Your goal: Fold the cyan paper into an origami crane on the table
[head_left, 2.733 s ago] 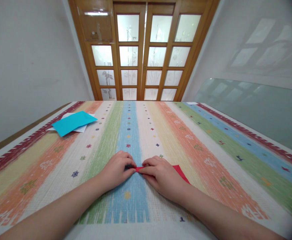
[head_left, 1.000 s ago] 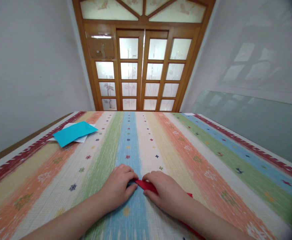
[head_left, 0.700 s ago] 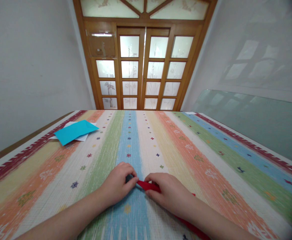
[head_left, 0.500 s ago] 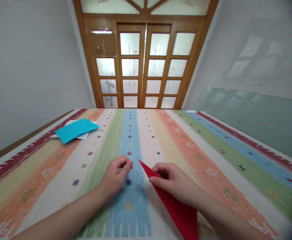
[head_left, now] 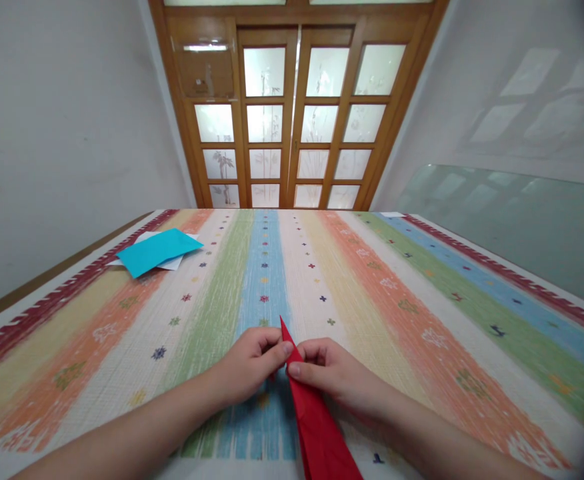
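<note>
A folded sheet of red paper [head_left: 317, 427] rises to a sharp point between my hands, and its lower end runs out of the bottom of the view. My left hand [head_left: 252, 363] pinches it just under the tip, thumb in front. Slightly lower, my right hand [head_left: 335, 373] grips the right edge between thumb and curled fingers. Both hands are closed on the paper above the blue and white stripes of the cloth. The fingers behind the paper are partly hidden.
A striped tablecloth [head_left: 222, 287] covers the table. On its far left lies a blue sheet of paper [head_left: 159, 252] over white sheets [head_left: 175, 263]. Beyond the table stands a wooden door with glass panes [head_left: 267, 123]. A greenish glass panel [head_left: 512, 227] leans at the right.
My left hand has moved right and now grips the red paper near its tip. My right hand has shifted slightly left, and the paper has turned to a narrower, steeper angle.
</note>
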Demonstrator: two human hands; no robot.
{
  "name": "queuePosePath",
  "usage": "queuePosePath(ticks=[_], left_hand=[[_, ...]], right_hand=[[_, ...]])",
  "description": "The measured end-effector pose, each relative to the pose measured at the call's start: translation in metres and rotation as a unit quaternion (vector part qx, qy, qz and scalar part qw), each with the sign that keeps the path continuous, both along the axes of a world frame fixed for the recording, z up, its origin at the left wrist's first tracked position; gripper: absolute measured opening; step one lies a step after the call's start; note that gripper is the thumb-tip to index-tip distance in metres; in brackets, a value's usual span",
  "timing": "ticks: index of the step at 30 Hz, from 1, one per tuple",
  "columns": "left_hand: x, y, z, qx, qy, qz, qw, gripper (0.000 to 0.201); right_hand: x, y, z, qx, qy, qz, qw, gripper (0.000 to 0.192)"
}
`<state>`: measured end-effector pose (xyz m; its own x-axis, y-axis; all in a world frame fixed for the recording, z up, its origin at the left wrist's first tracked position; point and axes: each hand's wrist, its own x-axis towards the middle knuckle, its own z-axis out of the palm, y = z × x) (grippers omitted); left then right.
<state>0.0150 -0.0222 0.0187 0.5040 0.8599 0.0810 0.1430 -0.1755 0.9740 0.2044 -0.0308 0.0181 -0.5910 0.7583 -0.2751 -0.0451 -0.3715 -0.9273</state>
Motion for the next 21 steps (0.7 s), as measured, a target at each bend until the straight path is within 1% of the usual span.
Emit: queuePosePath(ticks=[6,9,14,18,21], left_hand=[[0.002,0.000,-0.004,0.007,0.024,0.002,1.000,0.038],[0.003,-0.001,-0.004,-0.003,0.022,0.006,1.000,0.038],[0.000,0.001,-0.007,-0.048,-0.021,0.014,0.999,0.036],[-0.004,0.003,-0.009,-0.027,-0.054,0.012,0.998,0.037],[-0.008,0.009,-0.006,-0.040,-0.086,0.042,0.995,0.037]], right_hand=[[-0.003,-0.003,0.000,0.022,-0.021,-0.001,1.000,0.043],[-0.004,-0.004,0.002,0.031,-0.044,0.022,0.998,0.045],[-0.001,-0.002,0.003,0.026,-0.043,0.068,0.996,0.044],[0.003,0.000,0.003,0.024,-0.045,0.090,0.995,0.040],[0.006,-0.001,0.003,0.022,-0.048,0.097,0.994,0.040]])
